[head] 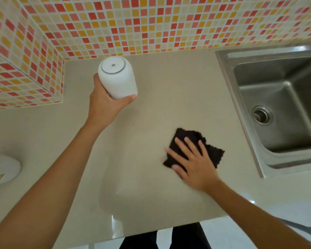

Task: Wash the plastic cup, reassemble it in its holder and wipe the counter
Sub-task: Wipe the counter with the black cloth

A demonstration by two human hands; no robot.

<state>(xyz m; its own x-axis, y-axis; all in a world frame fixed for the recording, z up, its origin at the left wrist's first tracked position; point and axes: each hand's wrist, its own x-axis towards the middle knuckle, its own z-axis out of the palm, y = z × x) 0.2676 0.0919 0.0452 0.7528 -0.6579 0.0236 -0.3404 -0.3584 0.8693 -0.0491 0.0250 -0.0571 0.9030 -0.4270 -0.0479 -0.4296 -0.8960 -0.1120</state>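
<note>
Beige counter (151,108): my right hand (192,160) presses flat-fingered on the cloth (212,151); left hand (104,105) grips the cup (118,79) clear. Wipe in overlapping passes.

Open beige counter (147,108) between left hand (104,106) and right hand (192,162), nothing standing there. Beyond left hand, tiled wall (151,24) close behind held white cup holder (118,78); tiled ledge (25,81) blocking farther left. Right of right hand, steel sink (280,108) dropping away. White round object (4,169) near left forearm.
</note>
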